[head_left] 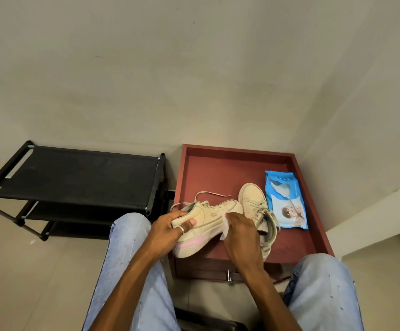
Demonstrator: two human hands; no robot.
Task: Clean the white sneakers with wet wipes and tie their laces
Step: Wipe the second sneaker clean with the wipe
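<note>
1. No text, brand, number or sign is showing clearly enough to read anywhere in the view.
2. The blue wet wipes pack (286, 201), lying on the red tray (218, 168), is carrying a line of small pale print near its top edge, but it is coming out too blurred to make out.
3. The held sneaker (206, 211) is showing only a small pink mark on its side, with no legible letters.

Plain cream walls (194, 68) meet in a corner behind a red-brown table (218, 168) with a raised rim. A black fabric-shelved shoe rack (74, 175) stands just beside its left edge, on a pale floor (39, 271).
</note>
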